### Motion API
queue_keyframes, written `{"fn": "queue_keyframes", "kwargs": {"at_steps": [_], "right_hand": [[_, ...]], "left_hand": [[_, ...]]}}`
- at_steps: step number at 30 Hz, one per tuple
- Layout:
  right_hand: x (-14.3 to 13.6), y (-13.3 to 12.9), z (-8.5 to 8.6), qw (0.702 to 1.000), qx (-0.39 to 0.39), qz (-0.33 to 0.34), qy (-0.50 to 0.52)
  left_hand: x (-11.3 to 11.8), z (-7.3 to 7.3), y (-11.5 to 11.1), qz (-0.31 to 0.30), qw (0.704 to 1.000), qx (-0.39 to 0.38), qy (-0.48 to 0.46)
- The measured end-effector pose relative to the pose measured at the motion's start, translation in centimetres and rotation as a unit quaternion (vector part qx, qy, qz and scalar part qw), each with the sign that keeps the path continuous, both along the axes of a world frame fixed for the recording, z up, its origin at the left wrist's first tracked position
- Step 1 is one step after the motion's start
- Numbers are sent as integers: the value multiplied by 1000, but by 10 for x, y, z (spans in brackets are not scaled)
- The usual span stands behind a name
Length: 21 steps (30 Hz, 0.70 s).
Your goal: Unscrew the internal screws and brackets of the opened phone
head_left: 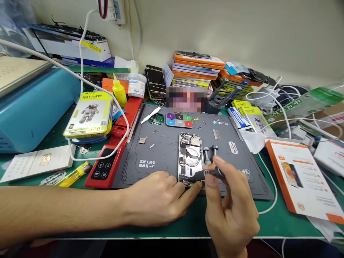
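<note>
An opened smartphone (192, 157) lies on the dark grey work mat (163, 147), its battery compartment and inner parts exposed. My left hand (161, 195) rests at the phone's lower end, with its fingers curled and the index finger pressed along the bottom edge. Between thumb and fingers of my right hand (231, 204) is a dark screwdriver (200, 175), held nearly flat, its front end over the lower part of the phone. The tip is too small to make out. Two more screwdrivers (206, 156) lie just right of the phone.
Beyond the phone sit a coloured parts tray (179, 121) and a white pry stick (150, 115). Small loose parts and a razor blade (233, 147) lie on the mat. A red device (103, 168) borders it left; an orange-white box (303, 179) and cables stand right.
</note>
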State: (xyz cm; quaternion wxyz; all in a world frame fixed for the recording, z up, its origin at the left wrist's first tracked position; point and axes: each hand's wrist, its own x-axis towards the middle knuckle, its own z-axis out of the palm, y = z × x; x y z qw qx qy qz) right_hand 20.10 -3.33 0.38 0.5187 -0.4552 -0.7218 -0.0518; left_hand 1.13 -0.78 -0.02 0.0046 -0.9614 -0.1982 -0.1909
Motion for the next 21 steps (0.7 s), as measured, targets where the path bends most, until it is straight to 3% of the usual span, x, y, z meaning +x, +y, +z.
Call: {"fn": "queue_keyframes", "kwargs": {"at_steps": [9,21], "right_hand": [[-2,-1,-1,1000,-3,-2,13],[-4,-4,-9,998,-12,-40,42]], "left_hand": [[-1,-1,-2,15,999,36,-9],[0,-3,-1,12,1000,23,4]]}}
